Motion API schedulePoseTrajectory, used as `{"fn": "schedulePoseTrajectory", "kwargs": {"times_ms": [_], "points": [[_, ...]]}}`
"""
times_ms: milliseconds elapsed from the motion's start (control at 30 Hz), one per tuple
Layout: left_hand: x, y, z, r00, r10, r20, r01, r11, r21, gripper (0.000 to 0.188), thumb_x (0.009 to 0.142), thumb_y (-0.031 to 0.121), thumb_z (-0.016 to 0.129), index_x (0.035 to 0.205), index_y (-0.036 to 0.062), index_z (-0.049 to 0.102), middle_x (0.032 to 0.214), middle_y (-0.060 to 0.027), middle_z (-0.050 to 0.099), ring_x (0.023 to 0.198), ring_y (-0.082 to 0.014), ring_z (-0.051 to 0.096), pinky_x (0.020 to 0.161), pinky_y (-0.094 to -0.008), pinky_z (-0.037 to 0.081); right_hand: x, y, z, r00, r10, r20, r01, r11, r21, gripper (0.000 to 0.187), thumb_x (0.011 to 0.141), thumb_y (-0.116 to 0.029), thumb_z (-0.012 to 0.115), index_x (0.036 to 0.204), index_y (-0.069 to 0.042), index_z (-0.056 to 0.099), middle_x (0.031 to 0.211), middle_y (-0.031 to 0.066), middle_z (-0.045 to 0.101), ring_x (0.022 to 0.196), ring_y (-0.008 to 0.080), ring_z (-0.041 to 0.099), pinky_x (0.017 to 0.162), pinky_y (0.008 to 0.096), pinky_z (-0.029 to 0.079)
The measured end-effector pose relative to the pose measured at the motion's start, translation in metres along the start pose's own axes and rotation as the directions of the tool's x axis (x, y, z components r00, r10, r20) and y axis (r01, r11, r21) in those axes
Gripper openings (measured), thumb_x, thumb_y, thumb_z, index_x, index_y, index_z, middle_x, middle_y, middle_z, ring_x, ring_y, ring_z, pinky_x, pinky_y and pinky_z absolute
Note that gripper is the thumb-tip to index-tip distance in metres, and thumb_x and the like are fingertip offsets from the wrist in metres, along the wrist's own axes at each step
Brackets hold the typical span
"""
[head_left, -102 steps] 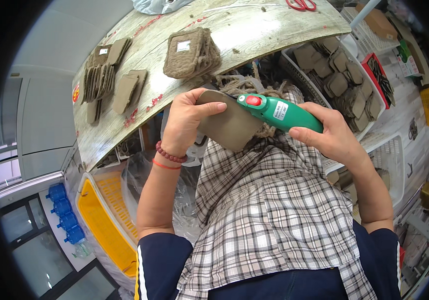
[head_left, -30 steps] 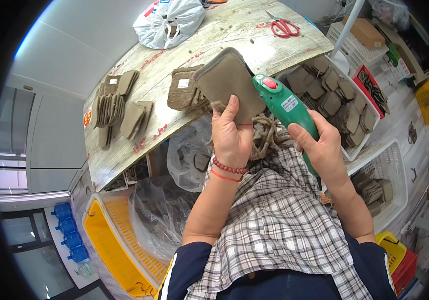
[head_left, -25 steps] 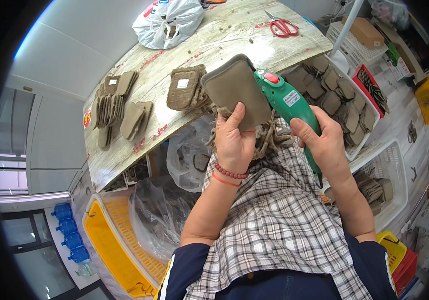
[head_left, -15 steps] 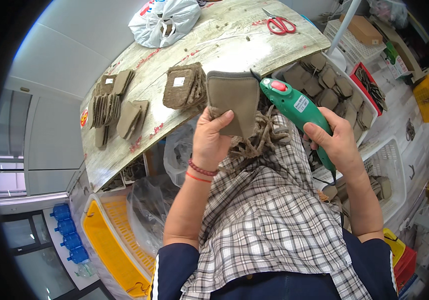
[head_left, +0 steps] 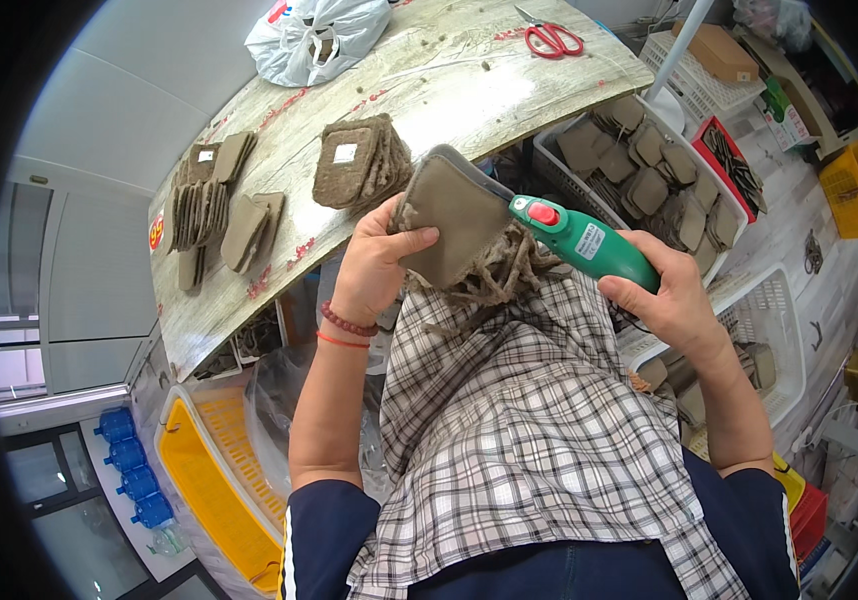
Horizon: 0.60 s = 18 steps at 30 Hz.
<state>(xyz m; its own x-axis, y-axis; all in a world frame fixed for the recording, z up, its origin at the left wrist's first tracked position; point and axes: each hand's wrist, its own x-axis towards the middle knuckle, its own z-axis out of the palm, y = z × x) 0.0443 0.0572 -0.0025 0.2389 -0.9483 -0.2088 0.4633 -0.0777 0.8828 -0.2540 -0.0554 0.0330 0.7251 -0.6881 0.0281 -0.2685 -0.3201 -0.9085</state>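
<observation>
In my left hand (head_left: 374, 262) is a brown fabric pad (head_left: 454, 222) with rounded corners, tilted, the thumb lying on its face. My right hand (head_left: 667, 290) wraps round a green handheld electric cutter (head_left: 589, 243) with a red button. The cutter's dark tip meets the pad's right edge, and the exact contact is too small to make out. Below the pad, shaggy brown offcut strips (head_left: 509, 268) lie on the checked apron (head_left: 539, 400) over my lap.
On the table (head_left: 449, 110) are a stack of fuzzy-edged pads (head_left: 354, 165), trimmed pads (head_left: 199, 205), red-handled scissors (head_left: 554, 40) and a white plastic bag (head_left: 314, 40). Crates of pads (head_left: 649, 170) stand at the right. A yellow basket (head_left: 214, 500) sits at lower left.
The pad has tilted, its top leaning left, and my left hand has shifted left. The cutter has swung flatter and lower, its tip now farther down the pad's right edge.
</observation>
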Motion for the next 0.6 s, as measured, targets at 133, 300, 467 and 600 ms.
{"fn": "schedulePoseTrajectory", "kwargs": {"times_ms": [133, 300, 467, 600], "points": [[-0.003, -0.005, 0.005, 0.998, -0.055, -0.003, 0.055, 0.998, -0.006, 0.041, 0.083, -0.009, 0.061, 0.123, -0.0024, 0.055, 0.108, -0.0082, 0.067, 0.094, -0.0152, 0.065, 0.084, -0.0303, 0.054, -0.001, 0.0, 0.006, 1.0, 0.001, -0.006, -0.001, 1.0, 0.016, 0.042, 0.083, -0.027, 0.073, 0.112, 0.0, 0.06, 0.081, 0.0061, 0.063, 0.069, 0.0104, 0.058, 0.064, 0.0263, 0.047], [-0.006, -0.015, 0.008, 0.992, -0.122, 0.015, 0.122, 0.992, -0.001, 0.044, 0.082, -0.008, 0.062, 0.125, -0.0021, 0.054, 0.109, -0.0061, 0.066, 0.096, -0.0133, 0.063, 0.086, -0.028, 0.051, 0.004, -0.003, 0.017, 0.999, 0.031, -0.024, -0.03, 0.998, 0.056, 0.039, 0.084, -0.027, 0.073, 0.11, 0.0, 0.061, 0.079, 0.0051, 0.063, 0.068, 0.0097, 0.057, 0.062, 0.0258, 0.047], [-0.01, -0.014, 0.004, 0.984, -0.175, 0.041, 0.174, 0.984, 0.034, 0.044, 0.082, -0.008, 0.061, 0.125, -0.0008, 0.055, 0.11, -0.0042, 0.066, 0.097, -0.0106, 0.061, 0.088, -0.0258, 0.048, 0.012, -0.006, 0.02, 0.992, 0.122, 0.04, -0.127, 0.981, 0.147, 0.038, 0.085, -0.03, 0.072, 0.107, 0.0, 0.062, 0.077, 0.0033, 0.062, 0.067, 0.0082, 0.055, 0.062, 0.0249, 0.046], [-0.011, 0.001, -0.003, 0.975, -0.21, 0.07, 0.193, 0.962, 0.192, 0.041, 0.082, -0.008, 0.059, 0.122, 0.0013, 0.054, 0.106, -0.0031, 0.064, 0.097, -0.0107, 0.059, 0.086, -0.025, 0.046, 0.015, 0.0, 0.015, 0.973, 0.189, 0.129, -0.215, 0.948, 0.233, 0.037, 0.085, -0.033, 0.072, 0.101, 0.0, 0.064, 0.072, 0.0006, 0.06, 0.063, 0.0064, 0.053, 0.057, 0.0234, 0.043]]}}
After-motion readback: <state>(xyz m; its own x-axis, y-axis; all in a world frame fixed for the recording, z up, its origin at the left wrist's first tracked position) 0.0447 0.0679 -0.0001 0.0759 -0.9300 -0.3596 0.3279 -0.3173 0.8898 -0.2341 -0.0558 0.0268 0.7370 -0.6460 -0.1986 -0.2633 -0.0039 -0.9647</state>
